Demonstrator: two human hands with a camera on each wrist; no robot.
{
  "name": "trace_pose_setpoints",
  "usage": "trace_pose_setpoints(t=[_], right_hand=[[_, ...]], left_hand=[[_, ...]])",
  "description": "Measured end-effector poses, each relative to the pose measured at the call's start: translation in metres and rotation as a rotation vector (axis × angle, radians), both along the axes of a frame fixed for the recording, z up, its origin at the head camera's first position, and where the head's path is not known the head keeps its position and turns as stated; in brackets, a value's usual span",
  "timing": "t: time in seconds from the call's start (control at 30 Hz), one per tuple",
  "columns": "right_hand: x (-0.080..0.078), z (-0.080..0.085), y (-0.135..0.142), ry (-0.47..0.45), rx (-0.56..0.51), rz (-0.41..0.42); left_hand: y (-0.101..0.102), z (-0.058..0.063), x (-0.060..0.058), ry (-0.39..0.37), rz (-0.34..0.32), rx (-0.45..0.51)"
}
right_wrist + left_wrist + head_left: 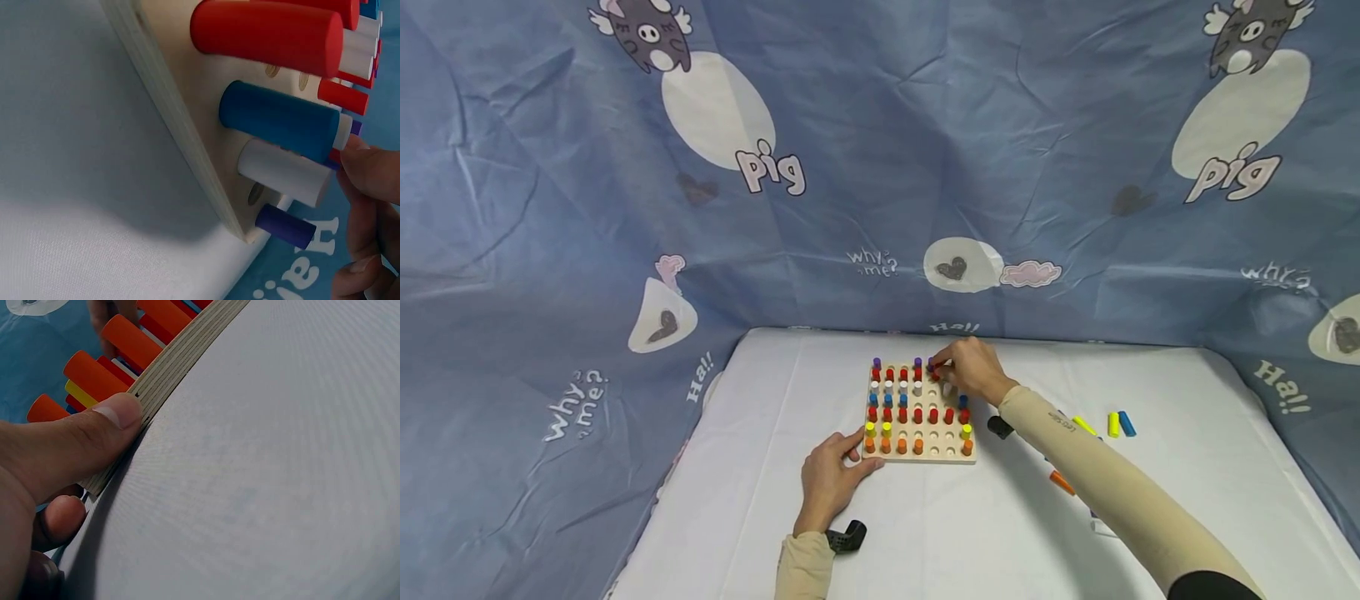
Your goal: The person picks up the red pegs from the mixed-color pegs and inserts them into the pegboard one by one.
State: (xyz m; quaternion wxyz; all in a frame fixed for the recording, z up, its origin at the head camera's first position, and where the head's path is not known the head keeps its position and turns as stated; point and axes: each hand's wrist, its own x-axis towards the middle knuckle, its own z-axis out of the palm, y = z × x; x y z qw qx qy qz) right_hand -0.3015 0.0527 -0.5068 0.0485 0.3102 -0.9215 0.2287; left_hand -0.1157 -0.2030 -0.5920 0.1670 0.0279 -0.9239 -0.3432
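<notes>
A wooden pegboard point(925, 456) carries rows of coloured pegs: orange and yellow in front, then red, blue, white, red and purple behind. My left hand point(831, 482) holds the board at its front left corner, the thumb point(122, 412) pressed on the layered front edge and the other fingers bent at the left side. Over the back right part of the board, my right hand point(972, 367) pinches a purple peg point(931, 365) between thumb and fingertips. Near those fingertips stand a blue peg point(278, 119), a white peg point(284, 172) and another purple peg point(285, 226) along the right edge.
On the white-covered table point(760, 417), loose pegs lie to the right, around the right forearm: a yellow peg point(1113, 425), a blue peg point(1127, 423), an orange peg point(1062, 482) and a white peg point(1102, 528). A blue printed curtain point(880, 192) hangs behind the table.
</notes>
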Motion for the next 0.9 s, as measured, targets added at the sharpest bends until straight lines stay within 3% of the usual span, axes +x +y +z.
trace_pose_setpoints(t=[0.63, 0.9], right_hand=[[-0.0001, -0.0048, -0.0035, 0.018, -0.004, 0.055], [-0.0016, -0.0071, -0.0019, 0.004, 0.015, 0.033]], left_hand=[[0.0009, 0.0043, 0.001, -0.042, 0.007, 0.016], [0.0007, 0.0041, 0.0016, -0.048, 0.001, 0.015]])
